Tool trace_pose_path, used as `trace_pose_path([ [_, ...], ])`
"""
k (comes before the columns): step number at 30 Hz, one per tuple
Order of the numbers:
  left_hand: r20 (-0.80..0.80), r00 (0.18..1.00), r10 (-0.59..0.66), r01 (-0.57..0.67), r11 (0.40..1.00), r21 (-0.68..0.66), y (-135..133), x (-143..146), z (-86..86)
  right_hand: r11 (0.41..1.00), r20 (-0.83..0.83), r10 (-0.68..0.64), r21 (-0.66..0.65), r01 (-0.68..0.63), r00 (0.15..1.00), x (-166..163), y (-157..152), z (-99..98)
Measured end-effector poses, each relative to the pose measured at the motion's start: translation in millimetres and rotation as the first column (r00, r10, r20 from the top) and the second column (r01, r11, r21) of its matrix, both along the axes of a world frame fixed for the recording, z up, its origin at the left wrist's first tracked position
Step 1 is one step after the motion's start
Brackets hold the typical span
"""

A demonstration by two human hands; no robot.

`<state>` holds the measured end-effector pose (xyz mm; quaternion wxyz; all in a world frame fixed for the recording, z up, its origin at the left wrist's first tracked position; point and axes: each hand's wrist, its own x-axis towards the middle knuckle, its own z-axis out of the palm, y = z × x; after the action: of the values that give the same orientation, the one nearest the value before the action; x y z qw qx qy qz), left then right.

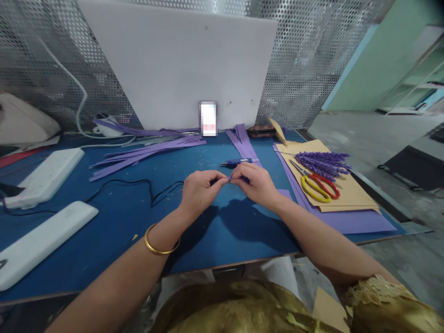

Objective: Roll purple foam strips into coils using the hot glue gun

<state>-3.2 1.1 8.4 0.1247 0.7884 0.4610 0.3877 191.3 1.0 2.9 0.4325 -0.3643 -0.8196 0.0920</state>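
Note:
My left hand (200, 188) and my right hand (254, 183) meet over the blue table (114, 222), fingertips pinched together on a small purple paper piece (230, 178). Both hands are closed around it. A gold bangle (160, 240) sits on my left wrist. Just beyond my fingers lies a blue-purple glue pen (238, 162). To the right, red and yellow scissors (317, 185) rest on brown paper (347, 189) beside a bunch of purple paper lavender sprigs (324, 163).
Purple paper strips (145, 155) lie at the back left, more strips (244, 143) at centre back. Purple sheets (347, 219) lie under the brown paper. White power strips (41, 178) and a black cable (138, 185) are on the left. A white board (180, 64) leans on perforated metal.

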Motion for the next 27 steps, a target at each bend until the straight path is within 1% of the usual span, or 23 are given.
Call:
trace_pose_path([
  [3, 0.021, 1.000, -0.004, 0.004, 1.000, -0.011, 2, -1, -0.9, 1.000, -0.011, -0.013, -0.003, 0.013, 1.000, 1, 1, 1.2],
  [7, 0.085, 0.996, 0.006, 0.000, 0.997, -0.072, 4, -4, -1.1, 0.997, -0.046, -0.066, -0.027, 0.065, 0.997, 3, 2, 2.2],
  [10, 0.111, 0.994, -0.002, 0.010, 0.997, -0.072, 5, -5, -1.2, 0.998, -0.060, -0.057, -0.034, 0.055, 0.997, 4, 4, 2.0],
  [13, 0.145, 0.989, 0.000, 0.013, 0.996, -0.090, 6, -5, -1.5, 0.996, -0.061, -0.085, -0.043, 0.083, 0.994, 6, 4, 3.0],
  [17, 0.107, 0.994, 0.037, -0.029, 0.996, -0.081, 10, -8, -0.3, 0.990, -0.072, -0.136, -0.041, 0.133, 0.988, 9, 4, 6.5],
  [20, 0.097, 0.989, 0.112, -0.110, 0.994, -0.018, 14, -13, 3.2, 0.985, -0.098, -0.170, -0.027, 0.168, 0.981, 12, 5, 8.0],
  [22, 0.150, 0.969, 0.196, -0.200, 0.980, 0.009, 17, -17, 6.4, 0.980, -0.110, -0.201, -0.030, 0.198, 0.973, 13, 7, 7.6],
  [25, 0.280, 0.904, 0.323, -0.334, 0.943, -0.011, 22, -25, 10.4, 0.972, -0.123, -0.235, -0.051, 0.230, 0.964, 13, 9, 5.9],
  [27, 0.341, 0.857, 0.386, -0.397, 0.917, -0.039, 24, -29, 11.1, 0.971, -0.119, -0.237, -0.062, 0.231, 0.964, 12, 9, 4.8],
])
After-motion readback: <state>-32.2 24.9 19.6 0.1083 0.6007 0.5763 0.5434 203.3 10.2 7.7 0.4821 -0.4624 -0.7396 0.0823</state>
